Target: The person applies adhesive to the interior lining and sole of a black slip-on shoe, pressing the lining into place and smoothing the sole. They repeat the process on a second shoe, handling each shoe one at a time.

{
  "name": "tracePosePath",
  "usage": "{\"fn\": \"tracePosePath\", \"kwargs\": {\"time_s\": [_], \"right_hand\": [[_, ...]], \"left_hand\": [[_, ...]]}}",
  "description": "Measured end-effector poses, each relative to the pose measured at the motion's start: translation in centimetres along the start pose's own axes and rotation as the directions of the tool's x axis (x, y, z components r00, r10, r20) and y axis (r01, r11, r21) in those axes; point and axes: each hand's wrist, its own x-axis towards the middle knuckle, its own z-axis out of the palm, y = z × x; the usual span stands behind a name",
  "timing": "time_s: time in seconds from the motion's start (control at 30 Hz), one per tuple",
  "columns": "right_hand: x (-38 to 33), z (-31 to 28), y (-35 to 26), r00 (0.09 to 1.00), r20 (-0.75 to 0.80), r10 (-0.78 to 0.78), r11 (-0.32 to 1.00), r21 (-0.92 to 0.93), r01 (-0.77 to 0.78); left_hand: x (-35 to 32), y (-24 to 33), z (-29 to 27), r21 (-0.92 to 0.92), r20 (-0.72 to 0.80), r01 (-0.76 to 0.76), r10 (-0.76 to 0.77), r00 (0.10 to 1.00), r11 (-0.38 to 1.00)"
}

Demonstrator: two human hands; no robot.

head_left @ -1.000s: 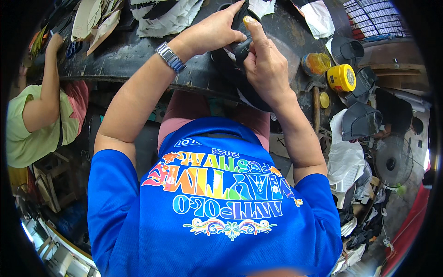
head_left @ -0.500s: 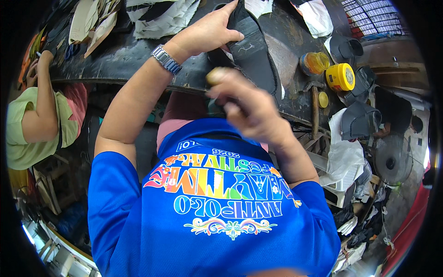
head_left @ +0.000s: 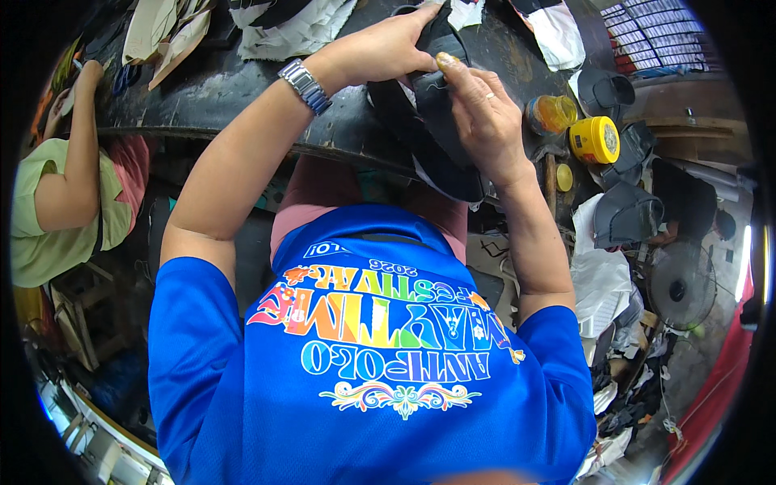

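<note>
My right hand (head_left: 483, 121), which was down near my chest half a second ago, is back up on the dark shoe piece (head_left: 436, 121), and the piece itself is now lying lower and flatter across the bench edge. My right fingers (head_left: 453, 69) are pinching narrowly on the upper edge of the piece, thumb tip pressing onto the black material. My left hand (head_left: 388, 48) is closing around the far end, fingers curling over the top, holding it steady against the dark workbench (head_left: 202, 89).

Doing this well, I judge, is a matter of keeping the left grip firm so the piece is not sliding while the right thumb is working along the edge in short, even presses, with the rest of the piece hanging toward my lap staying untwisted.

My wristwatch (head_left: 305, 85) is sitting just behind the left hand. Off beyond my right knuckles a yellow tin (head_left: 594, 139) and an amber jar (head_left: 551, 113) are standing near each other, well clear of my fingers. Far beyond my left elbow another person in a green top (head_left: 48, 218) is working at the same bench.
</note>
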Motion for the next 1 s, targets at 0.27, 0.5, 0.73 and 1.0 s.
{"fn": "tracePosePath", "kwargs": {"time_s": [0.27, 0.5, 0.73, 1.0], "right_hand": [[0.2, 0.3, 0.8, 0.999, 0.05, 0.017, 1.0, -0.025, -0.016], [-1.0, -0.8, -5.1, 0.923, 0.062, 0.38, 0.847, 0.379, -0.373], [-1.3, -2.1, -9.0, 0.925, 0.35, 0.146, 0.75, 0.571, -0.334], [-3.3, -4.6, -6.2, 0.848, 0.234, 0.475, 0.714, 0.461, -0.527]], "left_hand": [[1.4, -1.6, 0.5, 0.092, -0.067, -0.143, 0.149, 0.987, 0.985], [1.7, -2.6, 0.7, 0.226, -0.125, -0.268, 0.3, 0.946, 0.937], [0.4, -0.9, 0.6, -0.306, -0.046, 0.003, -0.018, 0.999, 0.952], [-0.8, -2.6, 0.7, -0.689, -0.038, -0.062, 0.049, 0.998, 0.722]]}}
